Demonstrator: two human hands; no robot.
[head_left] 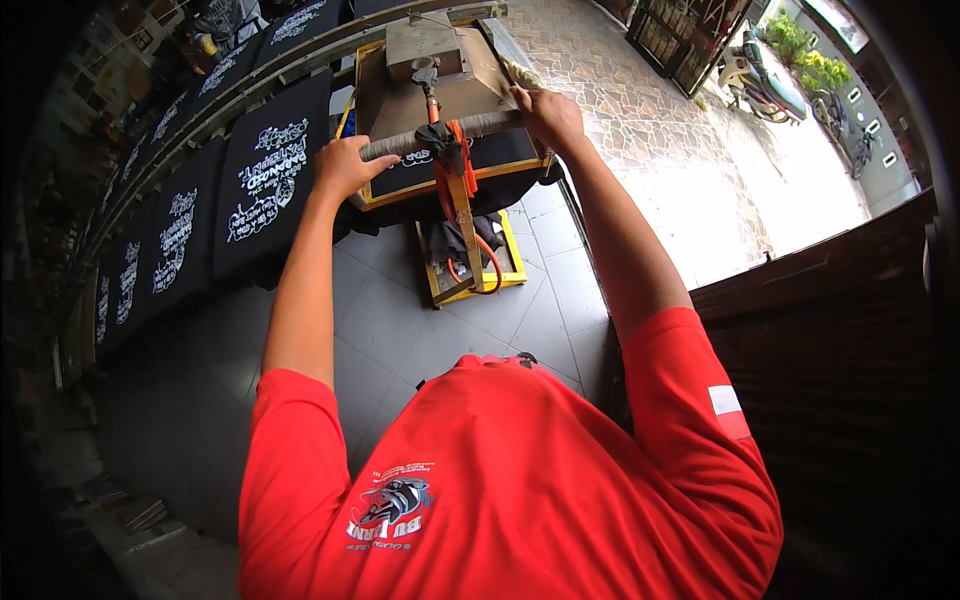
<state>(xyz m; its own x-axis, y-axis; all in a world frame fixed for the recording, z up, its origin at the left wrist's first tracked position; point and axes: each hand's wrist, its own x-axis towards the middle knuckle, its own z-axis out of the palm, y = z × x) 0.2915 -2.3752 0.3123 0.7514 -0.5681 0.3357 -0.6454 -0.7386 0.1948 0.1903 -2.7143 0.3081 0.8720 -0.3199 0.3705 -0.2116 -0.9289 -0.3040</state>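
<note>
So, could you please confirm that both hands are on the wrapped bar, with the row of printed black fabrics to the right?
No: the head view shows the row of printed black fabrics on the person's left; left hand and right hand are on the wrapped bar.

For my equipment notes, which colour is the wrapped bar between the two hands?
The wrapped bar is grey; the head view shows it best.

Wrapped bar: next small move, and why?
Probably ease the wrapped bar gently down, keeping it level: the left hand and right hand grip opposite ends, and black printed cloth shows just below it in view.
</note>
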